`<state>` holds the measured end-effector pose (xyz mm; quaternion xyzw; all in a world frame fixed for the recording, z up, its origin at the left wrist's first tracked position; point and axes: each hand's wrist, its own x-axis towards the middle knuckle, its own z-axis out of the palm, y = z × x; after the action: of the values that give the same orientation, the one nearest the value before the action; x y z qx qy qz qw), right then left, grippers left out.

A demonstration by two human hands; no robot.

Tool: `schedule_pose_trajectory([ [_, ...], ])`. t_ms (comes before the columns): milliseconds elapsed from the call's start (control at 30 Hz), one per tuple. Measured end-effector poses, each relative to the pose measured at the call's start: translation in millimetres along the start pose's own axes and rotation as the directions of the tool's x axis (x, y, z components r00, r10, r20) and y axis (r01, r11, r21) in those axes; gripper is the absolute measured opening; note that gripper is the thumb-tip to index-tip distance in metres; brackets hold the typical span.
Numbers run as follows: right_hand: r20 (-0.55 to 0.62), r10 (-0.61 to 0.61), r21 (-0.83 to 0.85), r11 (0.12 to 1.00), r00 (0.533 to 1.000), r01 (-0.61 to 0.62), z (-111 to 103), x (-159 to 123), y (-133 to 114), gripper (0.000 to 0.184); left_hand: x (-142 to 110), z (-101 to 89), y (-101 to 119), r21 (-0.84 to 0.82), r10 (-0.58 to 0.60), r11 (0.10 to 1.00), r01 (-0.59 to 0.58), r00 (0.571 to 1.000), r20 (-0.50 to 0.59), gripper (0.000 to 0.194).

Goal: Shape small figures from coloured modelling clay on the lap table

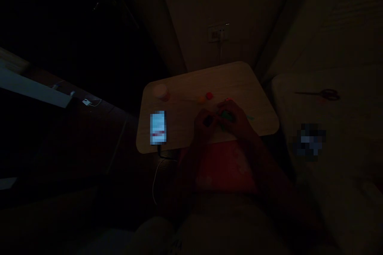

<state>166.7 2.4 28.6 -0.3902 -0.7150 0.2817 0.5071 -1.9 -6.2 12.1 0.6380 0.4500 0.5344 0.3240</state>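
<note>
1. Torso (227,223), bottom centre: nearest the camera.
2. Table (185,81), mid-frame.
3. Right hand (237,117), right of centre: grip curled around item 6.
4. Left hand (201,125), centre: fingers curled; grip contents cannot be told.
5. Lit phone (158,127), left of centre.
6. Green item (227,116), right of centre.
7. Red item (209,96), above the hands in frame.

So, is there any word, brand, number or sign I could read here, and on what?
None can be read.
Phone screen: pixelated.
Patch right of the table: pixelated too.
Dark marks near the bottom edge: too dim to read.
</note>
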Motion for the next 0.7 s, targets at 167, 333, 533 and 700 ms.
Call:
schedule_pose_trajectory([
  [167,0.037,0.014,-0.083,0.996,0.999,-0.011,-2.7,0.3,-3.1,0.011,1.4,0.3,1.2,-0.035,-0.044,0.998,0.043,0.999,-0.010,0.021],
  [333,0.050,0.016,-0.128,0.992,0.999,-0.009,-7.0,0.7,-7.7,0.012,-1.6,-0.4,0.6,-0.096,-0.081,0.992,0.082,0.997,0.011,0.024],
  [533,0.138,0.038,-0.177,0.984,0.990,-0.014,-14.4,1.1,-14.3,0.015,-6.3,1.3,-8.7,-0.272,-0.072,0.959,0.084,0.996,0.054,0.040],
  [700,0.147,0.034,-0.229,0.973,0.989,0.001,-18.4,0.2,-16.2,0.014,-5.1,5.4,-7.0,-0.285,-0.041,0.957,0.048,0.999,0.030,0.035],
])
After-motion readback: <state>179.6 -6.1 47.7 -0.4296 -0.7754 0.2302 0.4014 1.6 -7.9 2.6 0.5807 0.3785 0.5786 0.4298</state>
